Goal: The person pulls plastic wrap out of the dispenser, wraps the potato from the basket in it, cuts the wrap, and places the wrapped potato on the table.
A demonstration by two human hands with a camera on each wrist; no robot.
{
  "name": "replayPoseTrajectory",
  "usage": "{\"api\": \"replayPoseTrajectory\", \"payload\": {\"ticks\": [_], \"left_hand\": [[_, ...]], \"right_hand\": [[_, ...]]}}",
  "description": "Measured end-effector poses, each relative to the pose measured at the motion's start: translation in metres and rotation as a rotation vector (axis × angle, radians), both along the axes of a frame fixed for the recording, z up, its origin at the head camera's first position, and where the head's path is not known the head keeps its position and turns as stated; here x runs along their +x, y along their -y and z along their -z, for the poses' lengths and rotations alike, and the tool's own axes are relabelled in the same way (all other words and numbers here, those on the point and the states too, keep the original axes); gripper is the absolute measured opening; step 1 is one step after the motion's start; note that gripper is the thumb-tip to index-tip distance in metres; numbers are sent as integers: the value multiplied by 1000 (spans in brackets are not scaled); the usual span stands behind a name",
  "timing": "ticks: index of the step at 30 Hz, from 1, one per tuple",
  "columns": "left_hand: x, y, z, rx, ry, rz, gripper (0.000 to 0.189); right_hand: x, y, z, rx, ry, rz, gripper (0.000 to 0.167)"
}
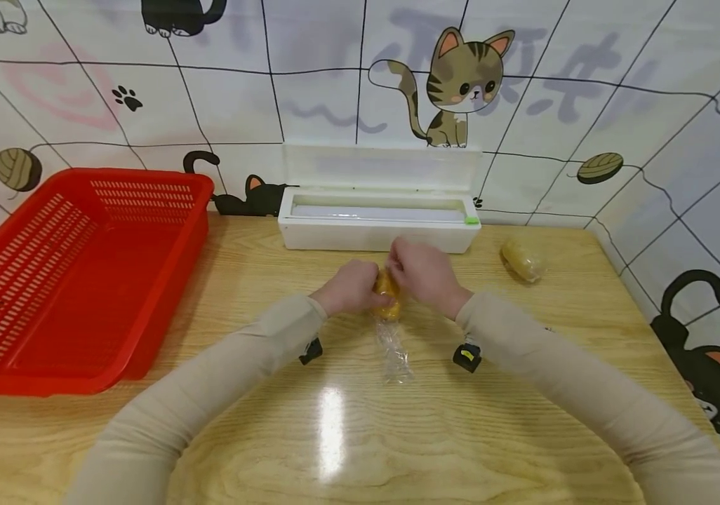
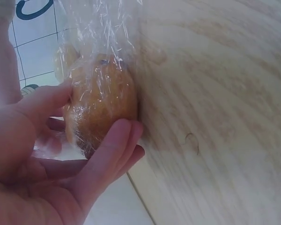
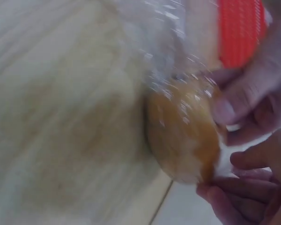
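Note:
A rounded golden-brown food item, wrapped in cling film, rests on the table between both hands. My left hand holds it from the side, thumb and fingers around its film-covered body. At the item's far end is my right hand, its fingers curled. In the right wrist view the right fingertips and thumb pinch gathered film close to that end. A loose tail of cling film trails from the near end toward me.
Behind the hands stands a white cling film box, lid raised, with a roll inside and a green piece on its front edge. A pale yellow film-wrapped item lies to the right. At the left is a red plastic basket. Patterned walls border the table.

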State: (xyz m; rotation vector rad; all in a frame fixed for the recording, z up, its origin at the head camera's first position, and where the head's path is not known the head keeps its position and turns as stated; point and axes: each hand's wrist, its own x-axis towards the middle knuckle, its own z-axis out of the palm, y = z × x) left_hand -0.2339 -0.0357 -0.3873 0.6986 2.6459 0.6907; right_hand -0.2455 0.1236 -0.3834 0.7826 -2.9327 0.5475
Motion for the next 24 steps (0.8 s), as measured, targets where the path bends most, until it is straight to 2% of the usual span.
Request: {"api": "replayPoseTrajectory", "payload": {"ticks": [3, 7, 9, 13, 16, 19, 21, 24], "left_hand": [[1, 0, 0, 18, 3, -11, 28], [1, 0, 2, 23, -10, -17, 31], [1, 0, 4, 17, -22, -20, 34], [0, 0, 6, 23, -35, -26, 37], [-2, 4, 9, 60, -23, -36, 34], [-5, 10, 13, 106, 26, -33, 34], [-8, 15, 16, 139, 91, -33, 42], [-11, 22, 18, 310, 330, -73, 49]], "right_hand": [[9, 2, 5, 20, -87, -32, 7], [19, -1, 11, -35, -94, -45, 8], [24, -3, 14, -27, -120, -76, 9], [36, -7, 17, 54, -200, -179, 26], [43, -10, 18, 116, -193, -221, 41], [49, -13, 20, 196, -141, -251, 55], [52, -16, 22, 226, -106, -270, 63], [55, -20, 27, 253, -90, -292, 73]]}}
